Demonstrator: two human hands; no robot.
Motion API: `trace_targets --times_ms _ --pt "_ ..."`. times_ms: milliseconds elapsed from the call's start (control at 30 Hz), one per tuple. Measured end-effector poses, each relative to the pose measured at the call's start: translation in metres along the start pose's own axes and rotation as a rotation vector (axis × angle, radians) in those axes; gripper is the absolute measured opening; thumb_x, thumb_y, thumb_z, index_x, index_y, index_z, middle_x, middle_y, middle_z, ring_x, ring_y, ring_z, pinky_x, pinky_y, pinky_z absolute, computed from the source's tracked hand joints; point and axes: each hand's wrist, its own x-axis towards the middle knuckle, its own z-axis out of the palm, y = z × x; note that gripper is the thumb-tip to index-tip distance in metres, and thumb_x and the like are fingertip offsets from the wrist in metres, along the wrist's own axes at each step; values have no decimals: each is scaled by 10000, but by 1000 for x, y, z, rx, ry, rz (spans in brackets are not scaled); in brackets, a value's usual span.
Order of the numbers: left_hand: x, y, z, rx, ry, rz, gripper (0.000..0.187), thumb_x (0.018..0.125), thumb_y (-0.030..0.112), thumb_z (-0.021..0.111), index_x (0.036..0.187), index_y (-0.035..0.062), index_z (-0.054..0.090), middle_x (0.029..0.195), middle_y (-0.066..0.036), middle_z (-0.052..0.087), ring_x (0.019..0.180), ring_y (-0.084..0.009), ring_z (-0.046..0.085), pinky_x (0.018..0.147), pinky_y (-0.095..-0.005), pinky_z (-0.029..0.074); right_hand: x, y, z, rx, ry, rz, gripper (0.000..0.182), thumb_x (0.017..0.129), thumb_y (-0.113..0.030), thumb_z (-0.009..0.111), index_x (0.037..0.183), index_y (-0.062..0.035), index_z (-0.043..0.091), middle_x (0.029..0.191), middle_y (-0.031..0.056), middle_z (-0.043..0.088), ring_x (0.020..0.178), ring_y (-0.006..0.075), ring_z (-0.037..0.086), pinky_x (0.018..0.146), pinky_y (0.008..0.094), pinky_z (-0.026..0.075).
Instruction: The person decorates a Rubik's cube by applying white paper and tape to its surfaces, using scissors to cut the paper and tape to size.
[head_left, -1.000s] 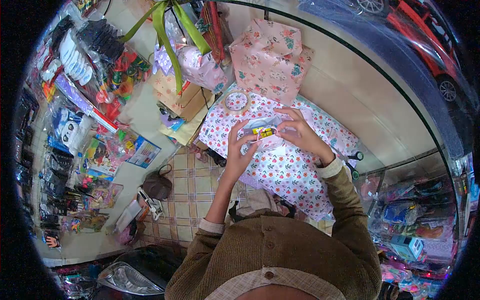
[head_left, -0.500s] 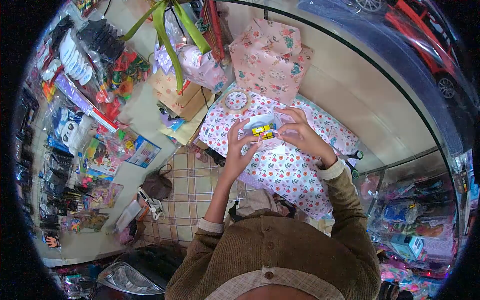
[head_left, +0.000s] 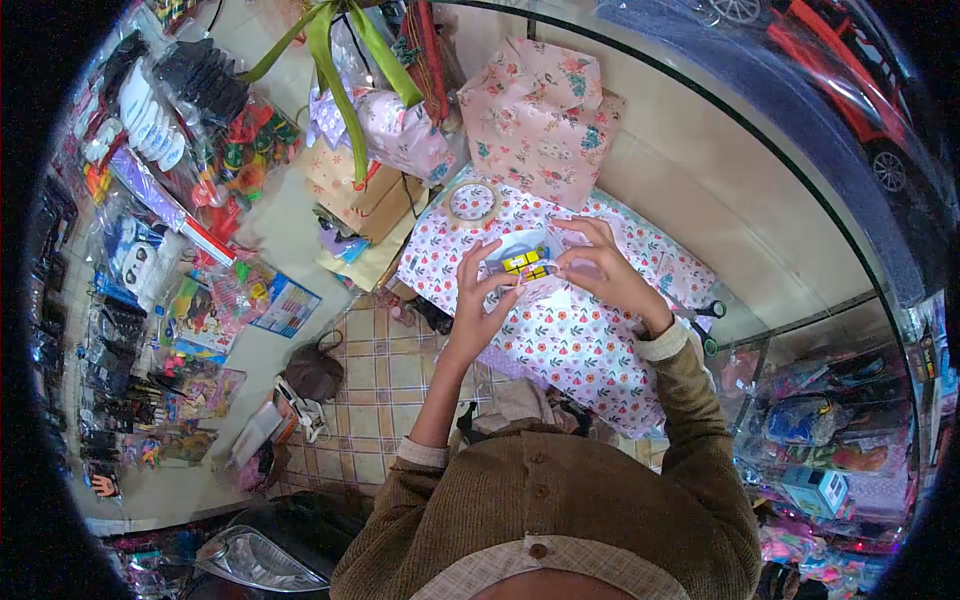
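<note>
Over the floral paper, my left hand (head_left: 482,288) has its thumb and fingers curled at the left edge of a small yellow, dark-lined blocky item in clear plastic (head_left: 523,263). Opposite it, my right hand (head_left: 598,265) pinches the package's right edge between thumb and forefinger, its other fingers raised. A pale strip shows between the two hands along the near side. White wrapping paper with small flowers (head_left: 590,350) spreads beneath. Just beyond the left fingers lies a roll of tape (head_left: 473,203) on the paper.
Pink floral paper (head_left: 535,120) stands behind the work surface. Black-handled scissors (head_left: 711,328) lie at its right edge. Brown paper bags (head_left: 365,200) and a green ribbon (head_left: 345,90) are at the upper left. Packaged goods (head_left: 160,255) fill the left side, and a glass case (head_left: 820,420) is at right.
The plastic-covered item has tilted slightly between my hands. Both hands keep nearly the same place and grip.
</note>
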Motion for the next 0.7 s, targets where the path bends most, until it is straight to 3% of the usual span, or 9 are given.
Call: trace_targets --times_ms 467,567,700 --pt "0 0 1 -35 36 -33 137 775 109 737 909 103 711 1347 -116 497 1329 -366 339 1097 -477 251 1 -3 2 -95 41 -39 124 808 -146 719 908 -84 681 1329 90 478 1282 312 334 1068 404 307" --pt "4 5 4 -29 129 -60 133 782 118 730 914 99 729 1318 -116 518 1306 -361 367 1080 -474 272 4 -5 1 -19 83 2 128 792 -128 719 911 -96 683 1350 71 489 1289 298 344 1094 425 246" --pt "9 30 5 70 215 -26 175 791 122 722 964 99 742 1286 -111 541 1272 -336 403 1073 -459 284 2 -16 -15 9 115 35 133 809 -118 701 939 -97 688 1355 75 487 1294 294 348 1099 427 240"
